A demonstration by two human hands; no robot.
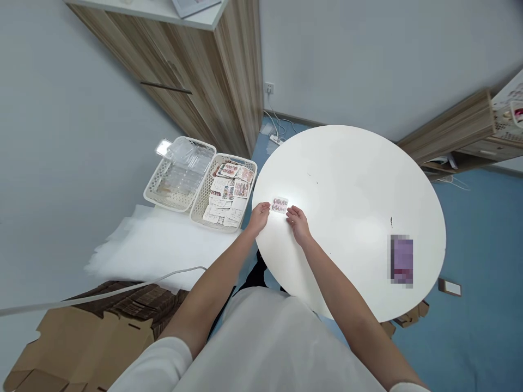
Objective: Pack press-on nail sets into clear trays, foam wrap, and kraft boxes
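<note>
A small card of press-on nails (280,205), with two rows of pinkish oval nails, lies on the white round table (347,179) near its left edge. My left hand (259,219) is at the card's left side, fingers stretched out and tips close to its edge. On the other side, my right hand (299,224) has its fingers apart, the tips beside the card's right edge. Whether either hand actually touches the card is too small to tell. To the left, a white basket (195,209) holds many similar nail cards (241,189) and white printed cards.
A second white basket (149,190) holds clear plastic sleeves. White foam sheets (151,245) and brown cardboard (90,343) lie at lower left. A blurred purple item (402,258) sits on the table's right. A wooden cabinet (196,71) stands behind the baskets.
</note>
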